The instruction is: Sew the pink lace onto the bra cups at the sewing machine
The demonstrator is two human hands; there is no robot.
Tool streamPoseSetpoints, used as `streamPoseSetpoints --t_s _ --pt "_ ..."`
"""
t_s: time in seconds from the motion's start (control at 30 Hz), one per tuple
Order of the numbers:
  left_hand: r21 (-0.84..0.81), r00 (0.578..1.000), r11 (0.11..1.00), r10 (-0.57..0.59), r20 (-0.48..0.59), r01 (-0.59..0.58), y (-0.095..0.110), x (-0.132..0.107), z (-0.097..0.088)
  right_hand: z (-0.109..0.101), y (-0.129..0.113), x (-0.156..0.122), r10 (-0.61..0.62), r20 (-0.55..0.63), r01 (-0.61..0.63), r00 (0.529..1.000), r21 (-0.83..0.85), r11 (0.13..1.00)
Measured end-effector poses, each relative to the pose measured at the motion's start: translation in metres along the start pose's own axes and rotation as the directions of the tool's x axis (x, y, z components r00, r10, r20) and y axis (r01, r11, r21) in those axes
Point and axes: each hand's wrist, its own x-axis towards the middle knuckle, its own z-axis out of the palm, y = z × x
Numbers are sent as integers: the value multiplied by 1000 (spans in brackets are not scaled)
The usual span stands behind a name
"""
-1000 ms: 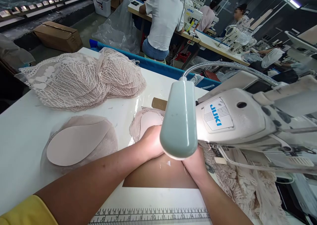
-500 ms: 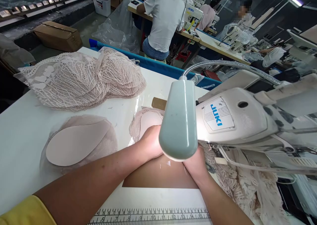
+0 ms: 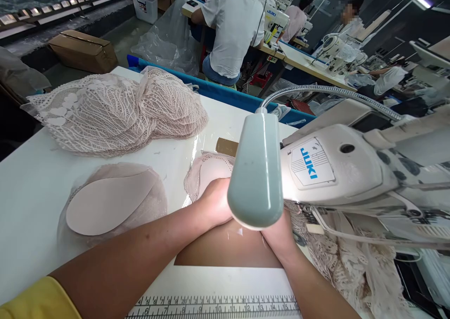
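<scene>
Beneath the grey-green lamp head (image 3: 256, 169), my left hand (image 3: 218, 199) rests by a pale pad with lace edging (image 3: 213, 167), at the sewing machine (image 3: 316, 164). My right hand (image 3: 278, 227) is close beside it on the right, under the machine's head. The lamp covers the fingers of both hands, so what they grip cannot be seen. Left of my forearm lies another beige bra-cup pad (image 3: 108, 204) on sheer fabric. A stack of beige lace pieces (image 3: 116, 110) sits at the back left of the white table (image 3: 31, 169).
A printed ruler (image 3: 214, 307) runs along the table's front. Lace fabric (image 3: 348, 263) hangs in folds at the right. Behind the blue cloth edge (image 3: 239, 96) a person in a white shirt (image 3: 235, 26) sits at another machine. A cardboard box (image 3: 82, 52) stands on the floor.
The view has shifted very slightly. My hands, the pads and the lace stay in the same places.
</scene>
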Motion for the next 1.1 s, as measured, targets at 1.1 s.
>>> streamPoseSetpoints --t_s 1.1 --pt "-48 1000 999 -7 -5 6 0 1 -1 -3 -4 3 -10 7 11 1000 -108 994"
